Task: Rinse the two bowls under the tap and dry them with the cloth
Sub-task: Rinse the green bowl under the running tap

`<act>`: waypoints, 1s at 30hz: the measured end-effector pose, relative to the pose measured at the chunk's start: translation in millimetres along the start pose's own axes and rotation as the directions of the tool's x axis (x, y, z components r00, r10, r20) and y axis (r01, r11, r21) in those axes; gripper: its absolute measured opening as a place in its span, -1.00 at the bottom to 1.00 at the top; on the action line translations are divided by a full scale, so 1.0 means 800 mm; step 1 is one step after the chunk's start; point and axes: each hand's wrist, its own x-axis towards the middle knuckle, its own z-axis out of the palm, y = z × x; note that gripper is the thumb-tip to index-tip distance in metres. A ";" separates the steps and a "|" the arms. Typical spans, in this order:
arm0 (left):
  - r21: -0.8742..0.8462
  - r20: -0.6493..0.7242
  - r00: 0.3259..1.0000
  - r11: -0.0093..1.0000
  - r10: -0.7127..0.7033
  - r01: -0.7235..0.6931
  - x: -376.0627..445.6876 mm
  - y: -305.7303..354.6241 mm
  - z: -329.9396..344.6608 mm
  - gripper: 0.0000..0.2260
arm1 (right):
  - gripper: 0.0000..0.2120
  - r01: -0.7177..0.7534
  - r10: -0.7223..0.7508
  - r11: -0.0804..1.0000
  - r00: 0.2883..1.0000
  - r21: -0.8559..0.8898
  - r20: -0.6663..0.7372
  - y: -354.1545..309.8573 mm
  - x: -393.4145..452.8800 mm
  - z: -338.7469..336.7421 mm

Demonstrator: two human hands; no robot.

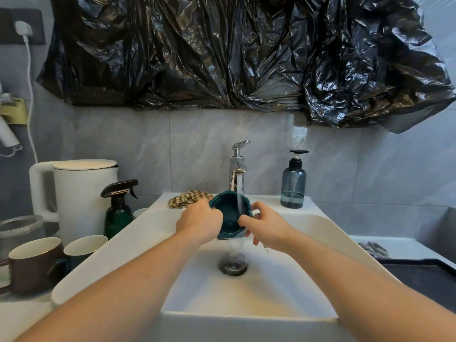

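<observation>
bowl (228, 215): dark teal
cloth (188, 197): tan and green check
sink (246, 292): white
tap (237, 166): chrome
kettle (81, 193): white
spray bottle (118, 211): dark green, black head
pump bottle (293, 187): smoky blue, black pump
sheet (234, 53): glossy black

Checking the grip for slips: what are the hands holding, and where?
Both hands, left and right, hold the dark teal bowl by opposite sides of its rim.

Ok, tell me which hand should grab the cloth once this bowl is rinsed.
Left, probably. The checked cloth lies on the sink rim just behind the left hand; the right hand could keep holding the teal bowl.
</observation>
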 end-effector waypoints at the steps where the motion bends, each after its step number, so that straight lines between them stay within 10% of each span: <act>1: 0.005 -0.007 1.000 1.000 -0.010 0.010 0.001 -0.001 0.000 -0.89 | -0.66 0.011 -0.011 1.000 1.000 -0.025 0.010 -0.001 -0.001 0.001; 30: -0.116 0.047 0.996 0.991 0.075 -0.069 -0.001 0.004 0.006 -0.76 | -0.68 0.186 -0.195 0.980 0.967 -0.066 -0.163 0.005 0.004 0.000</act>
